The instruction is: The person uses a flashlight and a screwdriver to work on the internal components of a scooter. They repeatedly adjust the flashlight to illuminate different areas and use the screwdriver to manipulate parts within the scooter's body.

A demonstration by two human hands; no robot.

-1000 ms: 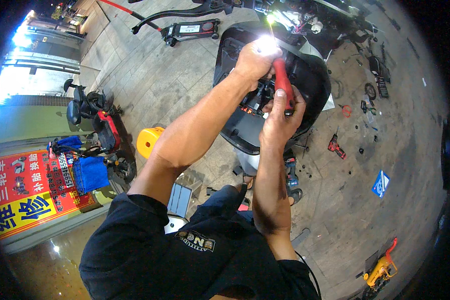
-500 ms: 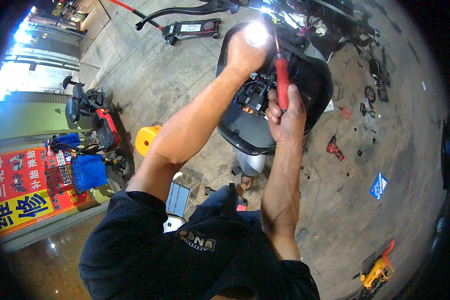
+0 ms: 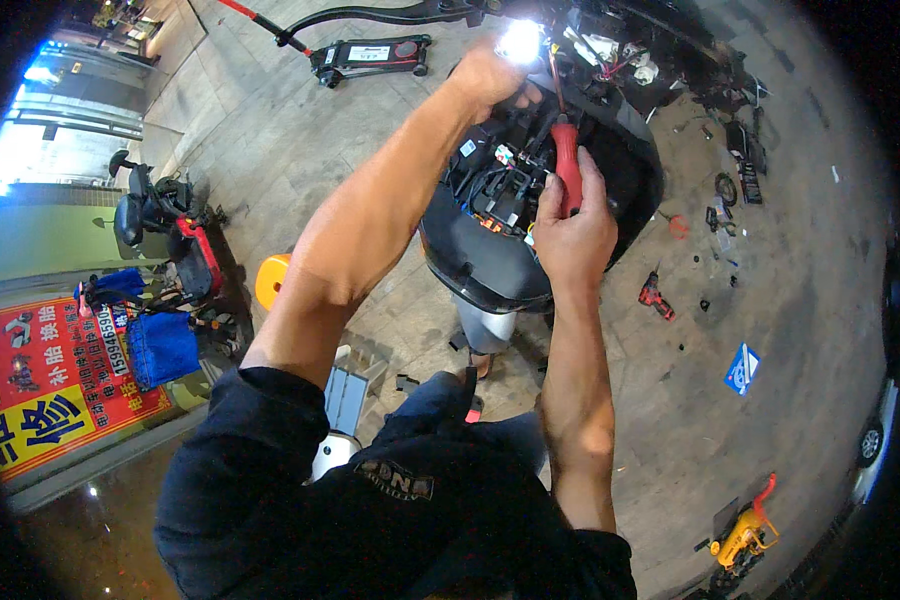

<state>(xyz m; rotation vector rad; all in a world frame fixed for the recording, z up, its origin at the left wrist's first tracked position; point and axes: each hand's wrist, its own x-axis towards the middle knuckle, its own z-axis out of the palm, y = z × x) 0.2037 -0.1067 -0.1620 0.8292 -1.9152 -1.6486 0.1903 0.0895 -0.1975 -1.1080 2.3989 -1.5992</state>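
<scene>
My right hand (image 3: pixel 576 225) is wrapped round the red handle of a screwdriver (image 3: pixel 567 165). Its thin shaft points away from me, toward the exposed wiring (image 3: pixel 615 55) at the far end of a black scooter body (image 3: pixel 485 260); glare and clutter hide where the tip rests. Beside a very bright light (image 3: pixel 521 42), my left hand (image 3: pixel 488 82) is closed with its fingers curled over the body's far left edge. What those fingers hold is lost in the glare. Between my arms, cables and connectors (image 3: pixel 505 190) lie exposed in the open compartment.
A floor jack (image 3: pixel 370 58) stands far left, below a black lever. Left are a parked scooter (image 3: pixel 185 235) and a yellow stool (image 3: pixel 271 281). A red-and-black power drill (image 3: pixel 655 297), a blue-and-white packet (image 3: pixel 742 369) and a yellow tool (image 3: pixel 742 540) lie right, with scattered parts beyond.
My left hand has shifted slightly away from me, uncovering more of the compartment. My right hand has turned on the screwdriver handle, its back now showing. The whole view has shifted slightly.
</scene>
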